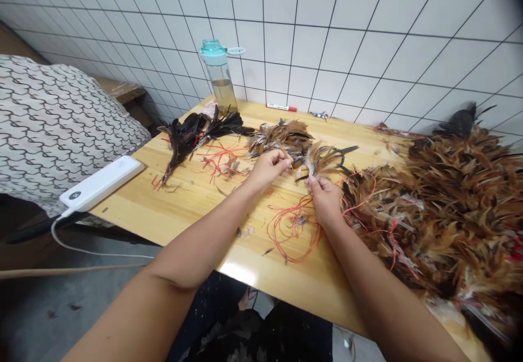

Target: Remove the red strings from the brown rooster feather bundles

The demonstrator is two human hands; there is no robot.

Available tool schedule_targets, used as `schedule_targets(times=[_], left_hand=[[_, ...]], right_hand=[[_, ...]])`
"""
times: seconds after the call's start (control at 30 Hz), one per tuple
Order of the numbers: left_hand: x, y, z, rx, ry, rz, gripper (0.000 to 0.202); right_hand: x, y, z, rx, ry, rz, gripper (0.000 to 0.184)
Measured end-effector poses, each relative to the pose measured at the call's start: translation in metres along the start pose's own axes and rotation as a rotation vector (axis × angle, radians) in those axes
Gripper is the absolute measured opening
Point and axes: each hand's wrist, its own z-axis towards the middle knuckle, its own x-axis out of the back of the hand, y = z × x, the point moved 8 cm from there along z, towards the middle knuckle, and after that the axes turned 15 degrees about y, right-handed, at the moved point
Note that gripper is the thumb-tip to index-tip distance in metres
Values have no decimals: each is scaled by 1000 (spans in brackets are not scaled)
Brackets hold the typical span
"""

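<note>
My right hand pinches a small bunch of brown feathers by its pale quill ends, and the tips fan out away from me. To the left of it, my left hand is closed with thumb and fingertips together. Whatever it may grip is too small to make out. Just behind my left hand lies a pile of brown and grey feathers on the wooden table. Loops of red string rest on the tabletop below my hands.
Black feather bundles and cut red string pieces lie to the left. A large heap of brown feathers covers the right side. Along the tiled wall are a water bottle and a marker. A white power bank overhangs the left edge.
</note>
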Motion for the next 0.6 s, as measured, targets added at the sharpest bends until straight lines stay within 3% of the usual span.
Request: schedule_targets(times=[0.07,0.17,0.43,0.6], left_hand=[[-14,-2,-12,106,-97,-107,22],[-26,-2,-22,153,-187,-129,23],[-26,-12,-19,60,-234,40,17],[-26,-7,-18,-27,-227,88,17]], right_hand=[[-1,-1,-1,9,1,-28,42],[-3,-1,-2,13,-6,-67,39],[-11,-4,-4,38,-97,-93,29],[-10,-1,-3,29,-74,-45,28]])
